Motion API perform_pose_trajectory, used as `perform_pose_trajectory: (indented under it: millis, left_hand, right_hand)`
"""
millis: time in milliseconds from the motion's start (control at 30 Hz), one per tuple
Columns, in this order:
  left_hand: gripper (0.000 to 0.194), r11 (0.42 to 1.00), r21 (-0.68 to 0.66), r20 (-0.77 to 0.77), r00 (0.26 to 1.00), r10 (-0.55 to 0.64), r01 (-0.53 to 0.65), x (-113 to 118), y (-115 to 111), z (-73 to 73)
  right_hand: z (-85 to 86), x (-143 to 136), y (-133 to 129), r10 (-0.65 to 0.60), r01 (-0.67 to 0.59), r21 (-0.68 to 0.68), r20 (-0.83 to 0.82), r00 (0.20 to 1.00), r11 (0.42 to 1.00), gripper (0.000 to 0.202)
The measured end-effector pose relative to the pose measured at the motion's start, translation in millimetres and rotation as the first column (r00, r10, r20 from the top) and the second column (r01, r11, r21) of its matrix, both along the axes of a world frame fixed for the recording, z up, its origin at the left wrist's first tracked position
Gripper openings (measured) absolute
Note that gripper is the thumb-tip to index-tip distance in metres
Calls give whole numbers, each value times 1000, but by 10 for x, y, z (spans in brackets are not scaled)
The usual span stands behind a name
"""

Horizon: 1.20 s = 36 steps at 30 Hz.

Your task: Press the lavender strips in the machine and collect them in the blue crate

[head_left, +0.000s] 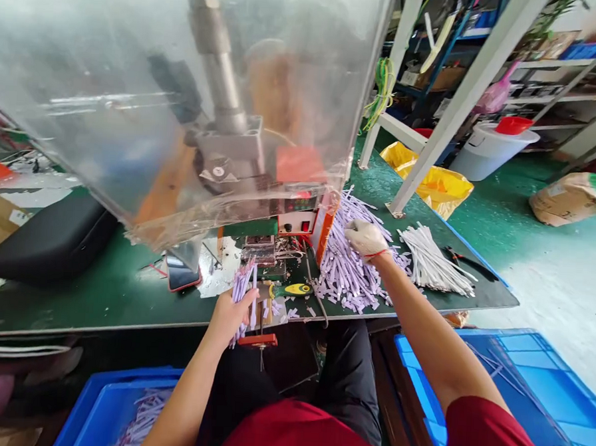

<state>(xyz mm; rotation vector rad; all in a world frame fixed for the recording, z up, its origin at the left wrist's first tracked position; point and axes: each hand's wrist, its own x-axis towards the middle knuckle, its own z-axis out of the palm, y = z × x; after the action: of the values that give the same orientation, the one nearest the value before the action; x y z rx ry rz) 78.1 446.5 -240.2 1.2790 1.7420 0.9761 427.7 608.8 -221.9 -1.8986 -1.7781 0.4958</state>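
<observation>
A bundle of thin lilac strips (241, 286) is gripped in my bare left hand (234, 307), near the table's front edge. My right hand (364, 238), in a white glove, rests on a large heap of lilac strips (343, 272); its fingers curl down, and what they hold, if anything, is hidden. Between the hands lies a scraper with a green and yellow handle (294, 290). Behind it stands a small press fixture (259, 249) beside a control box (295, 224) with a red switch.
A cloudy plastic guard (109, 106) hangs over the machine. Whitish strips (438, 260) and pliers (468, 260) lie right of the heap. A phone (183, 273) and black cushion (52, 237) are left. Blue crates (545, 369) stand below the table on both sides.
</observation>
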Motion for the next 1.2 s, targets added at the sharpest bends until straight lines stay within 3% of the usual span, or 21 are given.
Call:
perform_pose_trajectory:
  millis: [100, 200, 300, 400, 467, 633, 800, 1000, 1200]
  left_hand:
    - [34, 999, 27, 87, 996, -27, 25, -60, -6, 47]
    - [32, 997, 37, 152, 986, -69, 65, -126, -65, 107]
    - [32, 996, 31, 245, 966, -85, 80, -161, -171, 126]
    - [36, 998, 56, 315, 947, -55, 40, -183, -289, 116]
    - [38, 998, 63, 336, 941, -33, 12, -212, -362, 106]
    - [39, 998, 55, 359, 933, -2, -19, -350, -505, 56]
    - [39, 997, 56, 376, 927, 21, -46, -451, -573, -14]
    - [42, 997, 24, 383, 921, 62, -77, -482, -579, -45]
    - [44, 998, 54, 323, 946, -31, 14, -491, -581, -15]
  right_hand:
    - [105, 66, -372, -24, 52, 79, -318, 948, 995, 27]
    - [250, -39, -918, 43, 51, 107, -726, 686, 993, 20]
    - [327, -398, -1461, 97, -204, -6, -865, 493, 979, 28]
    - [254, -958, -1715, 131, -451, -78, -901, 414, 889, 37]
    - [152, -1331, -1691, 153, -499, -79, -900, 408, 863, 41]
    - [-42, -1888, -1430, 93, -397, -91, -902, 421, 913, 38]
    - [-141, -2001, -1319, 16, -315, -149, -884, 468, 937, 34]
    - [-183, -2051, -1242, -6, -332, -148, -919, 395, 932, 32]
    - [-99, -2080, -1215, -26, -354, -165, -930, 366, 921, 30]
